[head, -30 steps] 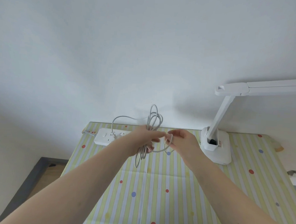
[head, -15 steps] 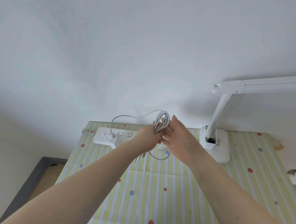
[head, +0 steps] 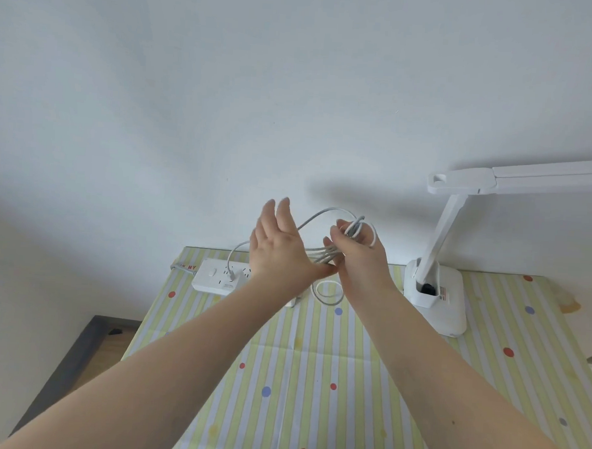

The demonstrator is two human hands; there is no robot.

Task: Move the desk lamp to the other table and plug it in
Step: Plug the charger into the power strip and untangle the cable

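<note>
White wall fills most of your view, and below it sits the striped table (head: 314, 379) with coloured dots. Your desk lamp (head: 436, 293) stands upright at the table's far right, its base flat on the cloth and its head reaching off to the right, just beside your right forearm.

Your right hand (head: 361, 258) has its fingers curled round a bundle of cable (head: 354, 227), the coils sticking up above the knuckles and one loop hanging below the wrist toward the table. Your left hand (head: 279, 247) is spread, fingers straight and pointing up at the wall, holding nothing; several strands run from the bundle across its thumb side. A single strand arcs from there down and left to the plug (head: 232, 276), which is seated in the power strip (head: 223, 279) at the far left.

So the relation that matters: the plug lies down and to the left of your free left hand, well apart from the bundle, and the left hand is clearly the nearer one. By my reading, the plug needs pulling before the lamp can leave, and the taut-looking strand could drag the strip.
</note>
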